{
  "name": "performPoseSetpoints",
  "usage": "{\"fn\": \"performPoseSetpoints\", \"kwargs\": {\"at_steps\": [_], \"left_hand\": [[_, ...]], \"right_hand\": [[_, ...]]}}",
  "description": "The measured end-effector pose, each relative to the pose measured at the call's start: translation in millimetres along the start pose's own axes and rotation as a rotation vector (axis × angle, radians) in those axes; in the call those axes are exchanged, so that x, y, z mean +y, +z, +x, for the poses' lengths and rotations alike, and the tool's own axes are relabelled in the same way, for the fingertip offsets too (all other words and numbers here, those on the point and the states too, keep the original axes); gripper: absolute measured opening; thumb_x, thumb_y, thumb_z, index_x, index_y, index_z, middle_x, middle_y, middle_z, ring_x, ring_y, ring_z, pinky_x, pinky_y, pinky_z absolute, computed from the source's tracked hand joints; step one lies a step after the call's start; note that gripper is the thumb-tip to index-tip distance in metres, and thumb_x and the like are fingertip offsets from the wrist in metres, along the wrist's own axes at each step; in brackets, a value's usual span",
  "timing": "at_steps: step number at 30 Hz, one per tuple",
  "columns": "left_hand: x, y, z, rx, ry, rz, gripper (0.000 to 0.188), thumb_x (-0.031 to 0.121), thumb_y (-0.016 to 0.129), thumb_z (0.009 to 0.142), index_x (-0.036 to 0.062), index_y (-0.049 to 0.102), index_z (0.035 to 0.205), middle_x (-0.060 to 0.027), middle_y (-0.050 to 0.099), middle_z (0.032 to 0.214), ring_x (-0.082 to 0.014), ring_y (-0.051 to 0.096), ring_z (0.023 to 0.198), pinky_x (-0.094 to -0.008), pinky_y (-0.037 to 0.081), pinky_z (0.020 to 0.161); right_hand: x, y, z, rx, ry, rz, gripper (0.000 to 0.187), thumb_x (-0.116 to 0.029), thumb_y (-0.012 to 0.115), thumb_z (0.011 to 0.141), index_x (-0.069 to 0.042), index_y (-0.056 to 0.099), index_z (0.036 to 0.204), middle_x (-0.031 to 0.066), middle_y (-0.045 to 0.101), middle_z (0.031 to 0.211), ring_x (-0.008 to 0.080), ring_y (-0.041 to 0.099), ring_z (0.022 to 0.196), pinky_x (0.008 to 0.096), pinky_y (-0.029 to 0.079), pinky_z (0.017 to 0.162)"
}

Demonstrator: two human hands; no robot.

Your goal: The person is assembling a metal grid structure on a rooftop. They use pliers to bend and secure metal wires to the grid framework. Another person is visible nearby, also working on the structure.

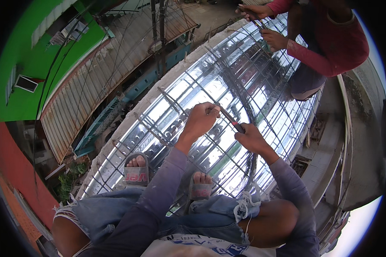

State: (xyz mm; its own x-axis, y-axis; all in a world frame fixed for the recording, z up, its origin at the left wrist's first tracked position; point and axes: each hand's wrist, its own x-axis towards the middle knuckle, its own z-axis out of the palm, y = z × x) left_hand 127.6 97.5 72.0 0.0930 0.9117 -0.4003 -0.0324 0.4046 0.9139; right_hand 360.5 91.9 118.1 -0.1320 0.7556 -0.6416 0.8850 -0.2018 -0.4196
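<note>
I squat over a grid of steel reinforcing bars [210, 138] laid above shiny corrugated metal sheeting [233, 182]. My right hand [252, 138] is wrapped round the handle of a long, slim hand tool [232, 121], dark with a reddish band; its exact kind is unclear. The tool's far end points up and left, to the fingertips of my left hand [203, 118]. Those fingers are pinched together beside the tool's tip, just above the bars. What they hold, if anything, is too small to make out.
A co-worker in a red sleeve [311, 58] crouches at the upper right, both hands on a similar tool [256, 20]. A dark bundle of wires or thin rods [240, 92] crosses the grid. Along the left runs a rough concrete edge [152, 97], with a lower rusty roof [90, 85] beyond.
</note>
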Motion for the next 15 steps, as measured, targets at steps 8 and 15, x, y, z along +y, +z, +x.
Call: {"fn": "performPoseSetpoints", "kwargs": {"at_steps": [8, 15], "left_hand": [[194.2, -44.0, 62.4, -0.088, 0.314, 0.387, 0.035, 0.026, 0.063, 0.104, -0.0039, 0.07, 0.122, -0.0111, 0.077, 0.106, -0.0186, 0.072, 0.098, -0.0321, 0.055, 0.092], [266.6, -135.8, 106.2, 0.066, 0.773, 1.439, 0.027, 0.026, 0.065, 0.099, 0.0038, 0.072, 0.114, -0.0162, 0.073, 0.091, -0.0334, 0.071, 0.087, -0.045, 0.053, 0.084]], "right_hand": [[34.4, -10.6, 25.9, 0.034, -0.117, -0.405, 0.03, -0.027, 0.066, 0.079, 0.002, 0.07, 0.089, 0.0237, 0.072, 0.086, 0.0427, 0.072, 0.085, 0.0508, 0.056, 0.081], [-28.7, -32.6, 22.3, 0.118, -0.29, -0.57, 0.025, -0.022, 0.069, 0.073, -0.004, 0.075, 0.09, 0.0189, 0.073, 0.086, 0.0365, 0.074, 0.085, 0.0481, 0.06, 0.077]]}}
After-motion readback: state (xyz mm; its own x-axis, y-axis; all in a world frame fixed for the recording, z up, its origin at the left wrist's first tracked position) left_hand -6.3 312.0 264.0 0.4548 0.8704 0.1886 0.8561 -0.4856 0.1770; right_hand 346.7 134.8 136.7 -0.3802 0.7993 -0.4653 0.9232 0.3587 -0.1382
